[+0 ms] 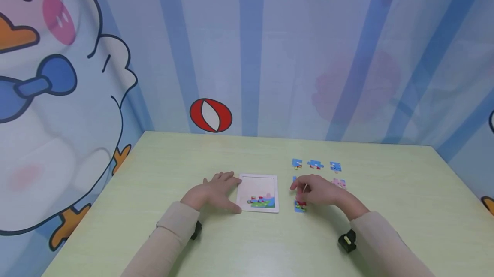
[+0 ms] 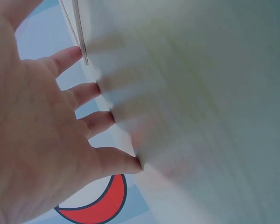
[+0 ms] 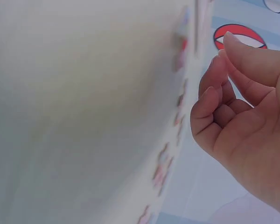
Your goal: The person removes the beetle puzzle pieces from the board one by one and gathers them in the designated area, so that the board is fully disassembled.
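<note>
A square white puzzle tray lies on the table, with several joined jigsaw pieces in its lower right part. My left hand is spread at the tray's left side, thumb and index fingertip at its edge; in the left wrist view its fingertips rest on the tabletop. To the right of the tray, my right hand hovers over loose pieces, hiding some of them. Its fingers are loosely bent, thumb and index tips close together, and no piece shows between them in the right wrist view. One loose piece lies just below those fingers.
Behind the right hand is a row of three blue pieces: a left one, a middle one and a right one. A pink piece sits by the right hand's back. A printed curtain hangs behind the table.
</note>
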Available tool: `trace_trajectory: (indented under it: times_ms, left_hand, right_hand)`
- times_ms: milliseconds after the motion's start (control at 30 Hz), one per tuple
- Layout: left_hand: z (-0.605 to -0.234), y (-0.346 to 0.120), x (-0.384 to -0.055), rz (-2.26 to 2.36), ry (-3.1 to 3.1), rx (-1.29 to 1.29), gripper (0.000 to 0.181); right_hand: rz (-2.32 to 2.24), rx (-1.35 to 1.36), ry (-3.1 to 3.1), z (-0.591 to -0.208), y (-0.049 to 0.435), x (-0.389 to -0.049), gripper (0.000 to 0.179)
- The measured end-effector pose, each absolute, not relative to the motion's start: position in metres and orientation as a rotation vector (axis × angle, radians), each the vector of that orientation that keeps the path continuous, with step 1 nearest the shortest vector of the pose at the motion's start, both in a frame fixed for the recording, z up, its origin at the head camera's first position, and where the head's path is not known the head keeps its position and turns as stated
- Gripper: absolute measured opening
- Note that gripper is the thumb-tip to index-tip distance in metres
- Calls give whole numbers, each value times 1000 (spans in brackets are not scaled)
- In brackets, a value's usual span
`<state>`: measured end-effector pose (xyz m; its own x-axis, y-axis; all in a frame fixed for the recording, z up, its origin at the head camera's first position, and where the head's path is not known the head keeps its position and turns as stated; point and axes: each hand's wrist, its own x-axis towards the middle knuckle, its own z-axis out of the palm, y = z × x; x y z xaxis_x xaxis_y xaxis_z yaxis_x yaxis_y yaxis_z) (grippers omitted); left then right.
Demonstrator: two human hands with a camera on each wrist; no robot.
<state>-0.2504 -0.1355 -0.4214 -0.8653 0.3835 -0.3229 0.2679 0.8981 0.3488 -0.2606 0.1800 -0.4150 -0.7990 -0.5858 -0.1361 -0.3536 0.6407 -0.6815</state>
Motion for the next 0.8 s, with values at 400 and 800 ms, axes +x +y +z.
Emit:
trace_trajectory:
  times_ms: [400, 800]
  left_hand:
    - [-421, -135, -250, 405, 2675, 478, 82]
    - [-422, -134, -251, 378, 2683, 463, 82]
  right_hand:
    - [-937, -845, 2493, -403, 145, -263, 23]
    - [-956, -899, 2452, -399, 119, -263, 25]
